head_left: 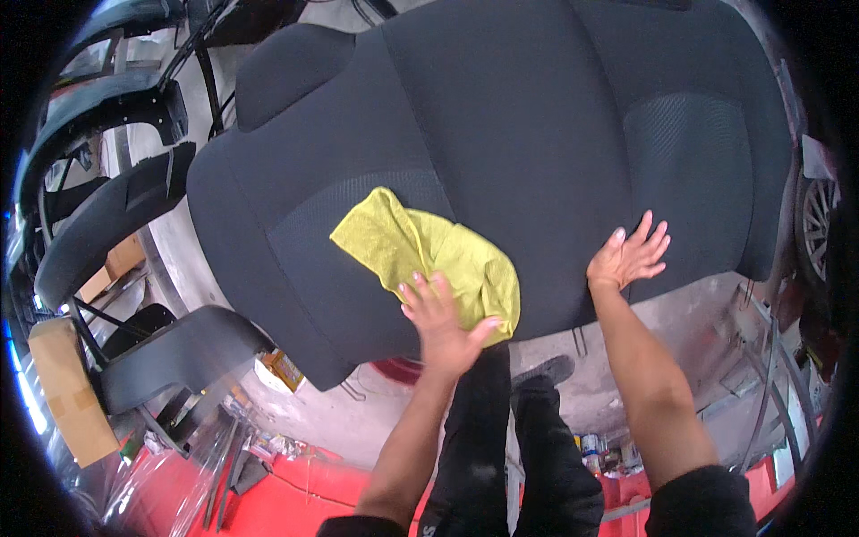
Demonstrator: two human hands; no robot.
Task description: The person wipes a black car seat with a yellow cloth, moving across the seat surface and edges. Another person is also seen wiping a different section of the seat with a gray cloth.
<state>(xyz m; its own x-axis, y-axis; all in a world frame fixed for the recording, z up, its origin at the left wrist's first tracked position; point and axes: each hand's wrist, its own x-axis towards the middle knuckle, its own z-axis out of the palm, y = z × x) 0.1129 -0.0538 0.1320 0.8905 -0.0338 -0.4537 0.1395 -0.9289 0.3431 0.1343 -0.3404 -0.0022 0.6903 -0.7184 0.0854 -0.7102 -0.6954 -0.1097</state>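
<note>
A dark grey fabric car seat, wide like a rear bench, lies before me and fills the middle of the head view. On its near left part rests a crumpled yellow-green cloth. My left hand lies over the cloth's near edge with fingers spread, pressing rather than gripping; it is slightly blurred. Farther right, my right hand is spread out on the seat near its front edge, holding nothing. The contact under its palm is hidden.
Black curved plastic car parts hang on a rack at the left, with a cardboard box below. A red panel lies near my legs. At the right stand a car wheel and a metal frame.
</note>
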